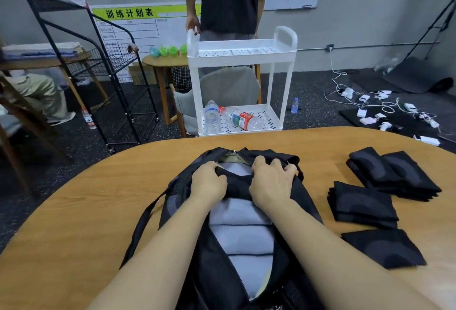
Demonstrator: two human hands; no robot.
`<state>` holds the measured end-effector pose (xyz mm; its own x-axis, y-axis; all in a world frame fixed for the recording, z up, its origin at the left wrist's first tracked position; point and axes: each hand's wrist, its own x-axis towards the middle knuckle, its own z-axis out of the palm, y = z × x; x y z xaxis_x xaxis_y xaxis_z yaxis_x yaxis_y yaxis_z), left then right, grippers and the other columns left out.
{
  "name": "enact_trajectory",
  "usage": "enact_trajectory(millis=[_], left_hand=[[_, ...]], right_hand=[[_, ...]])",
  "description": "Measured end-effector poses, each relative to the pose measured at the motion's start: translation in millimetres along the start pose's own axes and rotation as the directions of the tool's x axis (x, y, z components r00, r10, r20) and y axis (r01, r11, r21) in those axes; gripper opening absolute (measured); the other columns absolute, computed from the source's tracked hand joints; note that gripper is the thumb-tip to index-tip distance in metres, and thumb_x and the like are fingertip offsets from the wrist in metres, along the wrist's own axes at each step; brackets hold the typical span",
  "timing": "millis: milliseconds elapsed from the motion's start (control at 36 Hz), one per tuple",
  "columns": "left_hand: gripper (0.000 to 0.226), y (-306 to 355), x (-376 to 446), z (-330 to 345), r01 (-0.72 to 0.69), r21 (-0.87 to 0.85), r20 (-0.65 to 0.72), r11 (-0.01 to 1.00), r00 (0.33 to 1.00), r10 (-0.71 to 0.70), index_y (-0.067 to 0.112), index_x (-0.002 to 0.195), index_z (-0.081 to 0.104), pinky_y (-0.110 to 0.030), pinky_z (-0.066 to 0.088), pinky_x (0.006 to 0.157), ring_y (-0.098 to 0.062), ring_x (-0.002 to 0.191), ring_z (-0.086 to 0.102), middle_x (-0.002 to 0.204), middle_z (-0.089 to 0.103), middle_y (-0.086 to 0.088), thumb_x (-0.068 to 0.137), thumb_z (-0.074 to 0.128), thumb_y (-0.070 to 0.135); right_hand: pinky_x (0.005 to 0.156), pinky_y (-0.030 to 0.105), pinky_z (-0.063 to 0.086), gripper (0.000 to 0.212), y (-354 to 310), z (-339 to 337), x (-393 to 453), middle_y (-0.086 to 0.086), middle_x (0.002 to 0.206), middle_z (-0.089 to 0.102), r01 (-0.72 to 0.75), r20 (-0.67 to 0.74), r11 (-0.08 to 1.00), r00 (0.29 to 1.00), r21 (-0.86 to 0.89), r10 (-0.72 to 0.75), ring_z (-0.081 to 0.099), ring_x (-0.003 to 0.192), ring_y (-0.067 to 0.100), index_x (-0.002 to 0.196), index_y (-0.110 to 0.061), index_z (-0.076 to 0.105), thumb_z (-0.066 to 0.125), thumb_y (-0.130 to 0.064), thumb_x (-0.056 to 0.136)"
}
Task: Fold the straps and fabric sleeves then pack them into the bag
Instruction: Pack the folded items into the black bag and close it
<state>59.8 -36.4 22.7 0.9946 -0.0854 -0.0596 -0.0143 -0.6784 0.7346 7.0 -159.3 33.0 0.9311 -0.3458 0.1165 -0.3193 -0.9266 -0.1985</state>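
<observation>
bag (182, 213) lies open on the near middle of the table (86, 201), pale folded pieces inside. we curl our left hand (208, 182) and right hand (271, 183) on a black folded sleeve (238, 183) over its far opening; more folded sleeves (362, 204) lie right.

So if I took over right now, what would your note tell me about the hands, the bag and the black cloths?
Left hand: grips a black folded piece at the bag's mouth.
Right hand: grips the same piece from the other side.
Bag: open on the table, between the arms. Pale folded pieces already lie packed in a row inside.
Done: everything in view looks folded; some is packed.
Left: push this piece down in, then pack what waits to the right: two stacks and a single sleeve. I see no loose straps; some may be out of view.
</observation>
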Motion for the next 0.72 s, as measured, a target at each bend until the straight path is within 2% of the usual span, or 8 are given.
enact_trajectory(millis=[139, 333, 444, 528, 583, 639, 694, 722], left_hand=[[0.016, 2, 6, -1, -0.002, -0.077, -0.03, 0.997, 1.0, 0.0, 0.0, 0.094, 0.066, -0.037, 0.05, 0.077, -0.029, 0.09, 0.063, 0.092, 0.07, -0.013, 0.09, 0.06, 0.014], [0.01, -9, 1, 10, -0.021, -0.031, 0.058, 0.999, 0.998, 0.023, 0.003, 0.096, 0.062, -0.031, 0.044, 0.074, -0.026, 0.091, 0.06, 0.093, 0.065, -0.009, 0.093, 0.06, 0.012], [0.029, -11, -6, 11, -0.127, 0.148, 0.012, 0.981, 0.992, 0.127, 0.015, 0.123, 0.053, -0.03, 0.042, 0.085, -0.022, 0.107, 0.053, 0.12, 0.054, -0.004, 0.094, 0.06, 0.018], [0.035, -11, -11, 9, -0.299, 0.4, 0.004, 0.866, 0.946, 0.325, 0.018, 0.13, 0.048, -0.034, 0.043, 0.089, -0.025, 0.119, 0.047, 0.133, 0.046, -0.005, 0.096, 0.057, 0.021], [0.032, -10, -12, 5, -0.396, 0.499, 0.031, 0.771, 0.897, 0.441, 0.016, 0.129, 0.05, -0.033, 0.041, 0.089, -0.025, 0.121, 0.044, 0.135, 0.045, -0.003, 0.097, 0.053, 0.016], [0.033, -9, -12, 2, -0.475, 0.57, 0.093, 0.67, 0.848, 0.522, 0.016, 0.126, 0.055, -0.031, 0.037, 0.095, -0.023, 0.125, 0.041, 0.133, 0.05, -0.001, 0.094, 0.05, 0.009], [0.034, -11, -16, 1, -0.493, 0.637, 0.178, 0.593, 0.842, 0.509, 0.021, 0.122, 0.057, -0.033, 0.027, 0.106, -0.018, 0.136, 0.033, 0.132, 0.054, 0.003, 0.092, 0.046, 0.008], [0.035, -12, -19, 0, -0.479, 0.652, 0.211, 0.587, 0.859, 0.466, 0.025, 0.121, 0.057, -0.037, 0.021, 0.111, -0.015, 0.143, 0.024, 0.132, 0.055, 0.007, 0.092, 0.045, 0.01]], right_hand=[[0.101, 0.044, 0.025, 0.028, 5, 0, 6, 0.002, 0.099, 0.064, -0.01, -0.064, 1.0, 0.998, 0.03, 0.012, 0.044, 0.114, 0.024, 0.114, -0.018, 0.047, 0.053, -0.015, 0.087], [0.108, 0.047, 0.019, 0.029, 8, 6, 5, 0.003, 0.099, 0.064, 0.01, -0.041, 1.0, 0.999, -0.028, -0.011, 0.042, 0.118, 0.025, 0.117, -0.017, 0.046, 0.05, -0.013, 0.088], [0.106, 0.048, 0.02, 0.018, 12, 10, 4, 0.001, 0.097, 0.064, 0.069, -0.051, 0.994, 0.996, -0.085, -0.074, 0.041, 0.117, 0.025, 0.111, -0.02, 0.054, 0.048, -0.019, 0.095], [0.096, 0.047, 0.021, 0.012, 11, 10, -3, 0.002, 0.092, 0.064, 0.165, -0.097, 0.968, 0.978, -0.191, -0.186, 0.043, 0.108, 0.028, 0.097, -0.018, 0.063, 0.052, -0.019, 0.092], [0.089, 0.048, 0.025, 0.005, 10, 13, -10, 0.007, 0.079, 0.062, 0.244, -0.168, 0.938, 0.943, -0.246, -0.289, 0.05, 0.092, 0.031, 0.075, -0.014, 0.067, 0.071, -0.013, 0.071], [0.088, 0.05, 0.029, 0.017, 11, 20, -17, 0.01, 0.069, 0.059, 0.334, -0.197, 0.906, 0.9, -0.261, -0.389, 0.055, 0.082, 0.033, 0.061, -0.009, 0.065, 0.078, -0.008, 0.051], [0.097, 0.054, 0.023, 0.023, 12, 23, -26, 0.011, 0.079, 0.065, 0.407, -0.121, 0.871, 0.884, -0.276, -0.452, 0.059, 0.097, 0.036, 0.075, -0.008, 0.07, 0.081, -0.015, 0.056], [0.103, 0.056, 0.013, 0.033, 11, 22, -32, 0.012, 0.097, 0.067, 0.428, -0.041, 0.855, 0.888, -0.294, -0.459, 0.054, 0.115, 0.036, 0.097, -0.008, 0.07, 0.078, -0.024, 0.068]])
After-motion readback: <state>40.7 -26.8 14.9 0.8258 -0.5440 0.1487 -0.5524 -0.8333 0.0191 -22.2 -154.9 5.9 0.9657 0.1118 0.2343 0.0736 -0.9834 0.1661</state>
